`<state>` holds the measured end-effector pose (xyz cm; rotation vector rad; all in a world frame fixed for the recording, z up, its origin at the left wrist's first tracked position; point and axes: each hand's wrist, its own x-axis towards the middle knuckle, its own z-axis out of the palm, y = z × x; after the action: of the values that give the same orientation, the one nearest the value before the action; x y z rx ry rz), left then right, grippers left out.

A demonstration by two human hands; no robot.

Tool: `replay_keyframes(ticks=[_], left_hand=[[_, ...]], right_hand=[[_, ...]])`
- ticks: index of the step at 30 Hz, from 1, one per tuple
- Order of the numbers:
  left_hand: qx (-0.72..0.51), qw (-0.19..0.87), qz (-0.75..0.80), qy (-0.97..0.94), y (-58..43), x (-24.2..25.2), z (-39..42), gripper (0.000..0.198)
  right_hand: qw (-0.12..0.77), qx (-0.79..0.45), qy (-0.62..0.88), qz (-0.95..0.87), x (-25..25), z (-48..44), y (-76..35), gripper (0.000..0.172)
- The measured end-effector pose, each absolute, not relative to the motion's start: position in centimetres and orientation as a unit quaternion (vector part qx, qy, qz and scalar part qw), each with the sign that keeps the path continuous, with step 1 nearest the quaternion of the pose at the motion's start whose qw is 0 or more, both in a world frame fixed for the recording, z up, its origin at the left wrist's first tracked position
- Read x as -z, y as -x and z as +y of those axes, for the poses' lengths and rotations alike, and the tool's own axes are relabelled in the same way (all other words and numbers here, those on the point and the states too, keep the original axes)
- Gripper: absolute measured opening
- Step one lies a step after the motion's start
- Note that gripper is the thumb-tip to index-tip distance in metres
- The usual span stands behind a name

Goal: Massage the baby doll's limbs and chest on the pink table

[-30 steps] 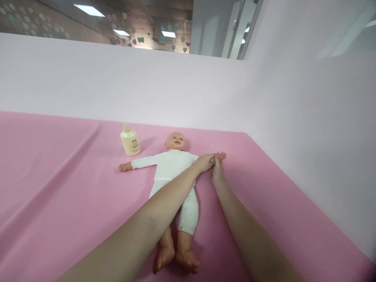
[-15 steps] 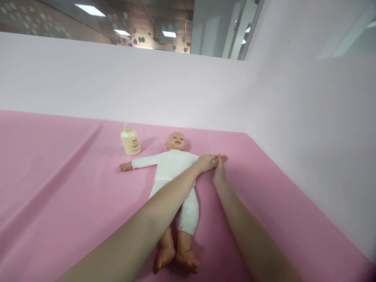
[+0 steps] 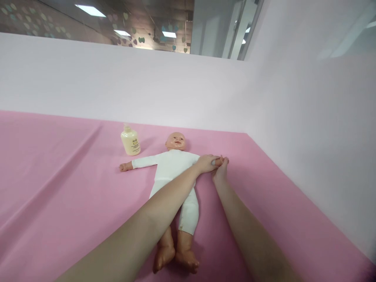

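Observation:
A baby doll (image 3: 170, 166) with a white cloth body lies on its back, its arms stretched out to both sides. My left hand (image 3: 205, 163) is wrapped round the doll's forearm on the right side of the view, close to the wrist. Just beyond it, my right hand (image 3: 220, 171) grips the doll's hand (image 3: 217, 161), the thumb on top and the other fingers mostly hidden beneath. My left forearm crosses over the doll's belly and hides part of its legs.
A pale yellow pump bottle (image 3: 131, 141) stands upright left of the doll's head. The pink sheet (image 3: 73, 188) under everything has a long crease at left. A white wall (image 3: 132, 84) rises behind, another at right, with a window (image 3: 158, 27) above.
My right hand has slid slightly outward along the doll's hand, its thumb now nearer the doll's fingers. My left hand, the doll's body and the bottle stay in place.

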<state>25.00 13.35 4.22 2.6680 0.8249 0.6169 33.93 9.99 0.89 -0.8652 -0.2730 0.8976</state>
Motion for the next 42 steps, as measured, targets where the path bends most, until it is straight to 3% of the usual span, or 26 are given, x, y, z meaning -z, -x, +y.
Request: replay_keyframes(ticks=[15, 29, 42], left_hand=[[-0.216, 0.162, 0.291, -0.918, -24.9, -4.0, 13.5, 0.046], [-0.226, 0.168, 0.279, -0.918, -24.9, -4.1, 13.4, 0.042], [-0.232, 0.185, 0.286, -0.911, -24.9, -4.1, 13.4, 0.052]], right_hand=[[0.821, -0.392, 0.384, -0.154, 0.3, 10.7, -34.5, 0.025], [0.809, -0.379, 0.404, -0.195, -0.2, 10.4, -33.8, 0.05], [0.805, -0.394, 0.39, -0.211, -0.4, 10.2, -33.9, 0.055]])
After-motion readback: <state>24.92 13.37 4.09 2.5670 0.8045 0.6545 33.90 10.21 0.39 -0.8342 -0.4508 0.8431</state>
